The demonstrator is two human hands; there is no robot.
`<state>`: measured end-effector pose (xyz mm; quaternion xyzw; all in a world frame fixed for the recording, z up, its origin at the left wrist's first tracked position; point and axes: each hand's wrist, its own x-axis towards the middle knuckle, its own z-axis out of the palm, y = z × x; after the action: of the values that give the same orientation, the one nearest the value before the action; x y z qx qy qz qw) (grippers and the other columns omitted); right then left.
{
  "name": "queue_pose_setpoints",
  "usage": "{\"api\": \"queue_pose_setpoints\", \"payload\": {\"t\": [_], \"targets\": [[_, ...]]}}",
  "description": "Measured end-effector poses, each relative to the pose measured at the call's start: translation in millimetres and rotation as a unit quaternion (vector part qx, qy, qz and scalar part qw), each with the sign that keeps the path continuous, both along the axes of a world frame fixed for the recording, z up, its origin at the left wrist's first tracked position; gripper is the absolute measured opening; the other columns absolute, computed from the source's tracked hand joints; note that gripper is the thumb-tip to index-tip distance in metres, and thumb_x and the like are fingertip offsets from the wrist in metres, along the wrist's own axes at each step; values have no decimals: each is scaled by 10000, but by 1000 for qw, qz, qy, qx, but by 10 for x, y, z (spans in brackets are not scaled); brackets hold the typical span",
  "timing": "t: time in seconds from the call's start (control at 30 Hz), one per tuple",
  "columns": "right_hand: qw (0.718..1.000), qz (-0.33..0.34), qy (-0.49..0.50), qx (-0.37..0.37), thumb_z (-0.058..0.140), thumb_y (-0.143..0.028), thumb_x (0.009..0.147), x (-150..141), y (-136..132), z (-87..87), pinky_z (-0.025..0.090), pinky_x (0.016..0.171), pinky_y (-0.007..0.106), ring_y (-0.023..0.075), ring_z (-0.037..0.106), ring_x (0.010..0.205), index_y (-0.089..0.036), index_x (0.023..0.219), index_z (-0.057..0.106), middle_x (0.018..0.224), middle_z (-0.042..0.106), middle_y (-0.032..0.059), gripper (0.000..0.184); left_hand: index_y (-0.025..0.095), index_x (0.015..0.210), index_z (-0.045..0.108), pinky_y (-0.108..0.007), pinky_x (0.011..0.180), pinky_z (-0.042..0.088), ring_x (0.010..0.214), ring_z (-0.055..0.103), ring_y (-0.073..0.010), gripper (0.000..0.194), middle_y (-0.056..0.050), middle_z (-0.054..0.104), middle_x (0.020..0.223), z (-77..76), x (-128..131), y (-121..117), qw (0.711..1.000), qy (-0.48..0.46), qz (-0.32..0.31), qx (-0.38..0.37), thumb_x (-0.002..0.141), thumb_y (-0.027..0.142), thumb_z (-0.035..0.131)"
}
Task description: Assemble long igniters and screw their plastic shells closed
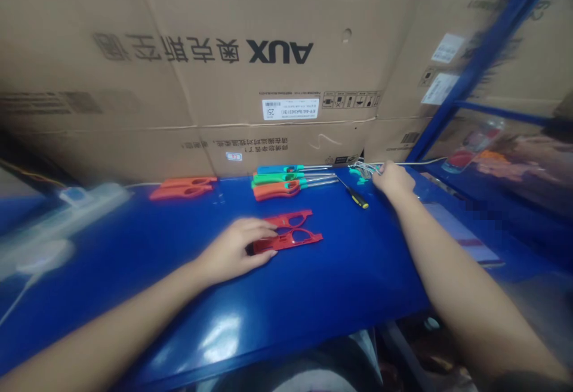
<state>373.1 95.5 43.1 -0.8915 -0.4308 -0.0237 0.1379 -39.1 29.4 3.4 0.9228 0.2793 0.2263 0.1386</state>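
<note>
Two red plastic lighter casing halves lie side by side on the blue table. My left hand grips the nearer casing half at its left end, fingers and thumb curled round it. The farther casing half lies by my fingertips. My right hand reaches to the back right, its fingers closed at a bundle of thin silvery wires; the fingertips are partly hidden. Small teal parts lie under the wires. Beside them is a screwdriver with a black and yellow handle.
Blue, green and orange stick lighters lie in a row at the back. Orange casings are farther left. A white power strip runs along the left. A large cardboard sheet walls the back. A bottle stands right, beyond a blue post.
</note>
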Motion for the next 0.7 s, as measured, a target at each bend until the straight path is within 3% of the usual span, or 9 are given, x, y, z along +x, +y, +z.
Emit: {"api": "queue_pose_setpoints", "payload": {"t": [0.37, 0.57, 0.7], "targets": [[992, 26, -31, 122, 481, -410, 966, -35, -34, 36, 434, 689, 322, 296, 669, 978, -222, 1084, 600, 1060, 723, 117, 252, 255, 1187, 714, -476, 1040, 509, 1184, 654, -269, 292, -79, 718, 1252, -19, 5, 4, 1000, -7, 3, -5, 924, 373, 673], [971, 101, -35, 212, 486, -407, 967, -164, -78, 91, 396, 682, 308, 278, 648, 963, -230, 1008, 608, 1035, 729, 87, 219, 252, 1208, 703, -455, 1043, 516, 1179, 658, -256, 294, -72, 723, 1247, -23, -4, 5, 1000, 0, -2, 0, 943, 369, 652], [950, 194, -40, 241, 484, -405, 970, -322, -115, 147, 428, 778, 319, 262, 622, 938, -218, 939, 607, 940, 703, 94, 226, 256, 1216, 701, -417, 1009, 541, 1148, 673, -245, 288, -69, 726, 1235, 68, -55, -1, 999, 27, -17, 8, 949, 335, 631]]}}
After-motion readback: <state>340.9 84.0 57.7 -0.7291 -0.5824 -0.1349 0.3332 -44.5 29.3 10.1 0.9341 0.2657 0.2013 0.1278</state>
